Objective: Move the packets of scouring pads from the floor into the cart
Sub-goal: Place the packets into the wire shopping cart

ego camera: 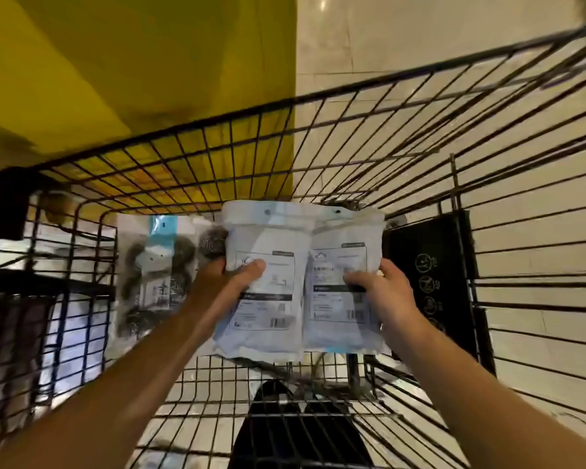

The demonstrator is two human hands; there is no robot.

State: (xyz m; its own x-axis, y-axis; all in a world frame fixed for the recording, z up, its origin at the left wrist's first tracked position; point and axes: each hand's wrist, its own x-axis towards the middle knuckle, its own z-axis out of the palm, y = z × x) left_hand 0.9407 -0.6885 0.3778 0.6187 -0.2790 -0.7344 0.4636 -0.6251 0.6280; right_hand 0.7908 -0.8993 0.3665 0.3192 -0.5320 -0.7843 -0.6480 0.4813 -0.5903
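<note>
Two white packets of scouring pads hang side by side over the inside of the black wire cart [318, 106], label sides up. My left hand [227, 279] grips the left packet [268, 238] with its thumb on the label. My right hand [383, 292] grips the right packet [342, 238] at its right edge. Inside the cart to the left lies another clear packet [156, 265] showing dark steel-wool pads, and a loose grey pad [214, 242] shows just behind my left hand.
A black plastic flap [433, 272] with white icons stands at the cart's right side. A black corner bumper [9, 204] caps the cart's left rim. Beyond the cart are a yellow wall and pale floor tiles. Dark shoes show through the cart's grid below.
</note>
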